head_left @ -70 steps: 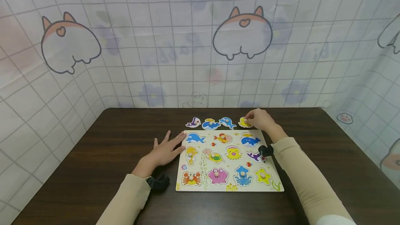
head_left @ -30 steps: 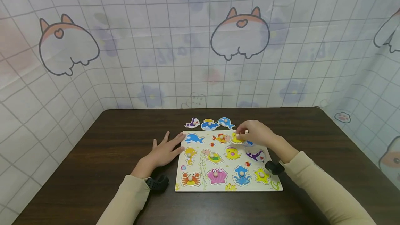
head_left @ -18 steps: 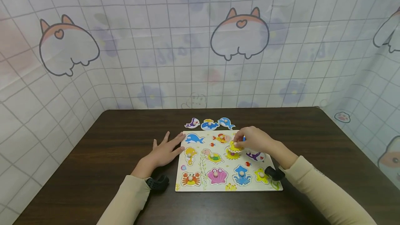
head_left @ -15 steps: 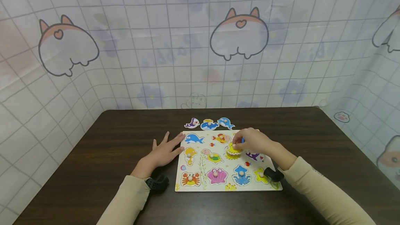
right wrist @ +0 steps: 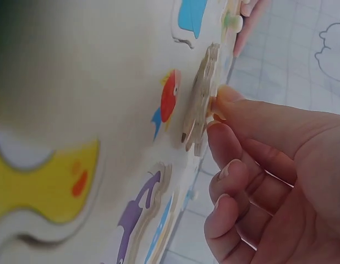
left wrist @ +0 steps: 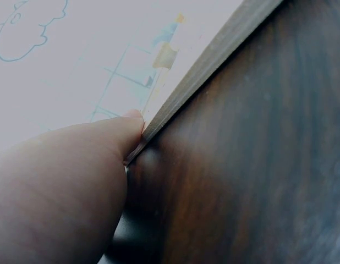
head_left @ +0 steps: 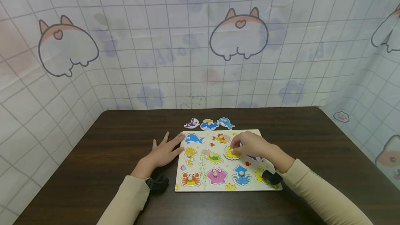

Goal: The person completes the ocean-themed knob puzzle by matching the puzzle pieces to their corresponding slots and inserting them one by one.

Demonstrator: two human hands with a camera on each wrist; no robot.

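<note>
A wooden peg puzzle board (head_left: 206,187) with sea animals lies on the dark table. My right hand (head_left: 253,146) pinches the small knob of a yellow octopus puzzle piece (head_left: 230,155) over the board's matching octopus picture. In the right wrist view the piece (right wrist: 200,99) shows edge-on, standing a little proud of the board, with thumb and index finger on its knob. My left hand (head_left: 164,152) lies with straight, spread fingers at the board's left edge. Its thumb (left wrist: 112,135) touches that edge in the left wrist view.
Behind the board lie a purple-and-white piece (head_left: 192,123), a blue whale piece (head_left: 209,125) and a blue dolphin piece (head_left: 226,123). Several knobbed pieces sit in the board, among them a crab (head_left: 190,179), a pink shell (head_left: 217,175) and a blue squid (head_left: 241,175). A patterned curtain (head_left: 168,61) hangs behind the table.
My right hand has picked up the yellow octopus piece from behind the board, carried it forward and lowered it over the octopus picture. The left hand has stayed in place.
</note>
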